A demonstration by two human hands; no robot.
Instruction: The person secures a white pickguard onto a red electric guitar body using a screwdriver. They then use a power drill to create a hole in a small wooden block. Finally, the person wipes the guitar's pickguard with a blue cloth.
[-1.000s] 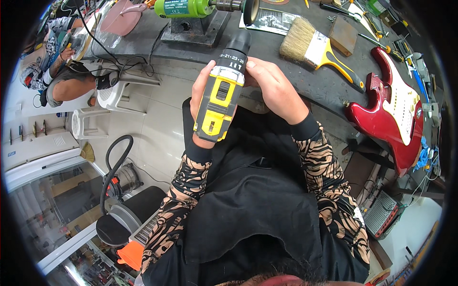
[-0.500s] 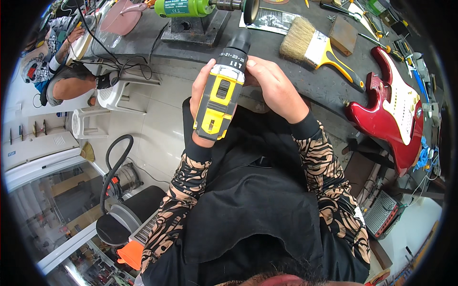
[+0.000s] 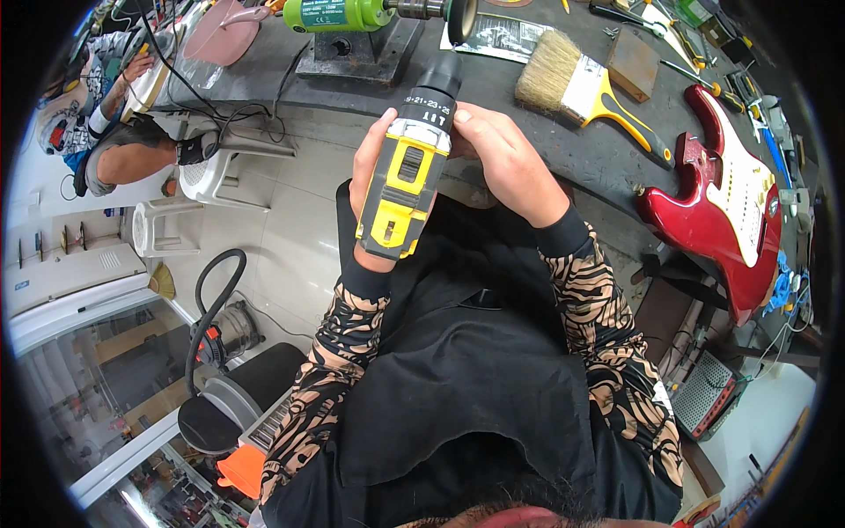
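A yellow and black cordless drill [image 3: 403,180] is held in front of my apron, its black chuck [image 3: 440,74] pointing away over the bench edge. My left hand [image 3: 365,167] is closed around the drill from the left and below; most of its fingers are hidden under the body. On the other side, my right hand [image 3: 512,167] rests its thumb against the numbered collar near the chuck. Its other fingers curl in underneath, partly out of sight.
Along the dark workbench [image 3: 493,101] stand a green bench grinder [image 3: 339,13], a wide brush [image 3: 576,79], a brown block [image 3: 634,63] and a red guitar body [image 3: 709,198]. White stools [image 3: 220,180] and a vacuum cleaner [image 3: 233,334] are at left. Another person [image 3: 114,114] sits at far left.
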